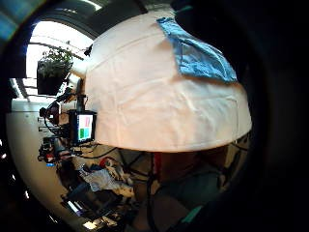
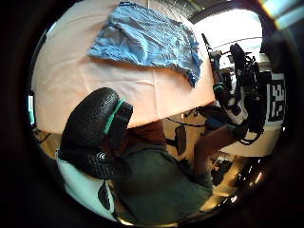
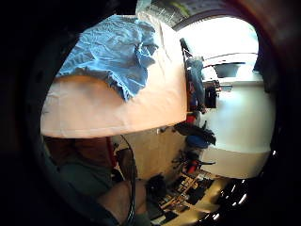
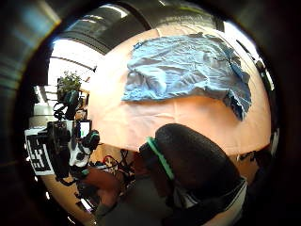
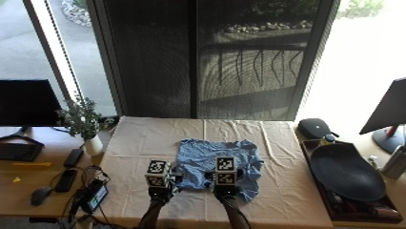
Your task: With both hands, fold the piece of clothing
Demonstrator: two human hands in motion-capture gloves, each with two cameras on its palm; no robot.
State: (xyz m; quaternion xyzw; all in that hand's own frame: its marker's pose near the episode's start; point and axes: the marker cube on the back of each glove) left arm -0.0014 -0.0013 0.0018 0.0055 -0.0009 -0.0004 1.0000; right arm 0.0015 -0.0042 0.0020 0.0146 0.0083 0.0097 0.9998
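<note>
A crumpled light blue garment (image 5: pixel 218 164) lies spread on the cream tablecloth (image 5: pixel 146 138) near the table's middle. Both gloved hands hover side by side at the garment's near edge, holding nothing. My left hand (image 5: pixel 158 191) is over bare cloth just left of the garment's near left corner, and my right hand (image 5: pixel 225 191) is over its near edge. The palm views look down on the garment (image 1: pixel 198 53) (image 2: pixel 147 38) (image 3: pixel 110 52) (image 4: pixel 188 66) from a distance, untouched. The right hand (image 2: pixel 92 128) shows in the left thumb view, the left hand (image 4: pixel 193 165) in the right thumb view.
A potted plant (image 5: pixel 82 124) stands at the table's left edge. A small screen device (image 5: pixel 95 195) with cables hangs at the front left corner. To the right, a tray holds a large black dish (image 5: pixel 346 171), with a black pouch (image 5: pixel 315 128) behind it.
</note>
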